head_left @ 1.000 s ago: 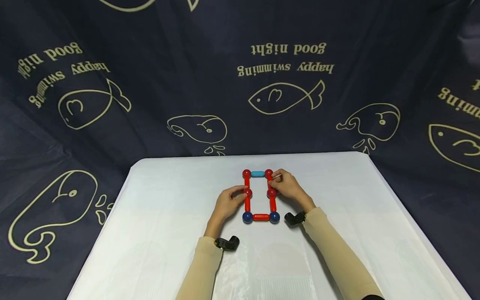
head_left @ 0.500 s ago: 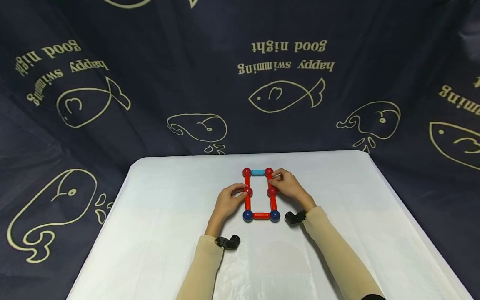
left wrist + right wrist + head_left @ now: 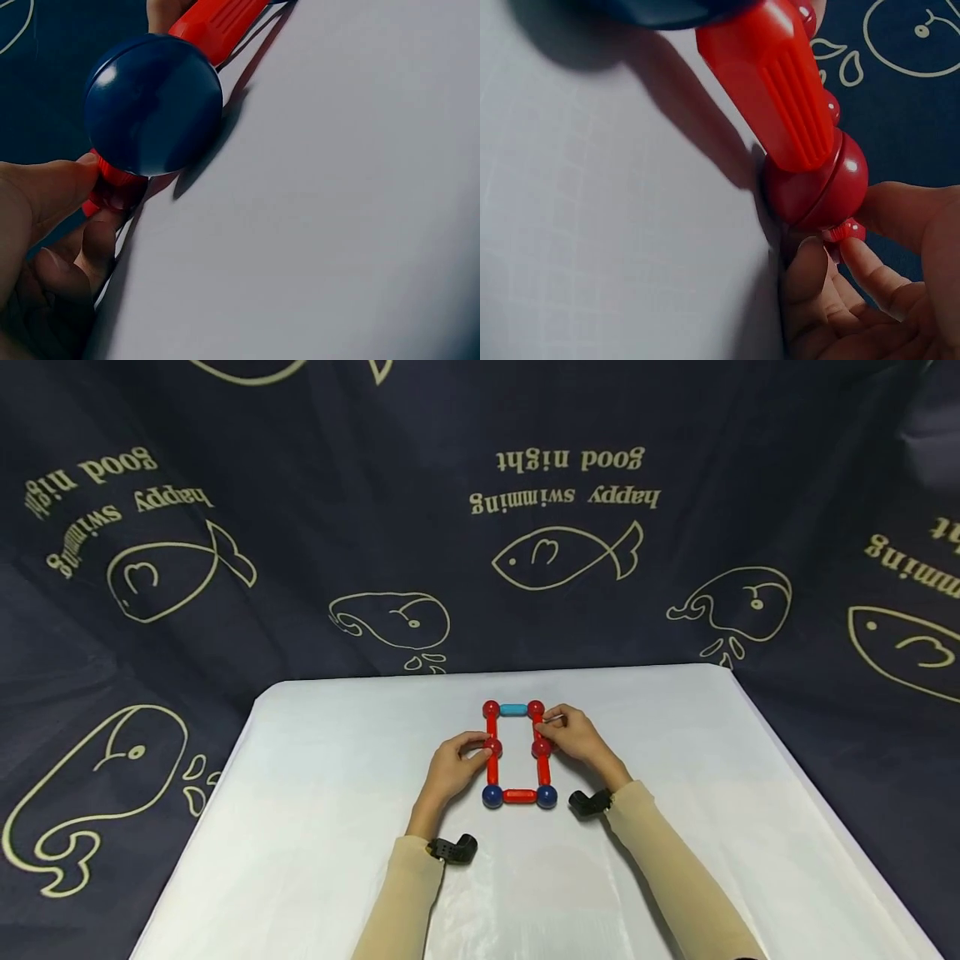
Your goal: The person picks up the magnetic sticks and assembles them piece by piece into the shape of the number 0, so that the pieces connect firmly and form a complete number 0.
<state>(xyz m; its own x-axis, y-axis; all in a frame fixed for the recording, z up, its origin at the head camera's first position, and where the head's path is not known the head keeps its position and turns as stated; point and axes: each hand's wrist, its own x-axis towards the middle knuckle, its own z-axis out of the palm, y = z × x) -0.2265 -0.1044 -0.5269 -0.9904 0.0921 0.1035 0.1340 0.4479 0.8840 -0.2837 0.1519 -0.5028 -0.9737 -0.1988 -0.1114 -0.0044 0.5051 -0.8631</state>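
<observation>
A flat rectangle of toy building rods and balls lies on the white table. Its near corners are dark blue balls [image 3: 492, 796], joined by a red rod [image 3: 520, 796]. A light blue rod [image 3: 513, 710] links the red balls [image 3: 536, 708] at the far corners. Each long side has two red rods with a red ball between them. My left hand [image 3: 450, 767] pinches the left middle red ball [image 3: 492, 748] between thumb and fingers. My right hand [image 3: 576, 734] pinches the right side at the middle red ball [image 3: 817, 184] and the rod just beyond it.
The white-covered table [image 3: 337, 793] surrounds the rectangle. Behind its far edge hangs a dark blue cloth [image 3: 450, 527] printed with pale fish and whales. A black wrist camera [image 3: 453, 849] sits on the left wrist, and another black camera [image 3: 590, 802] on the right.
</observation>
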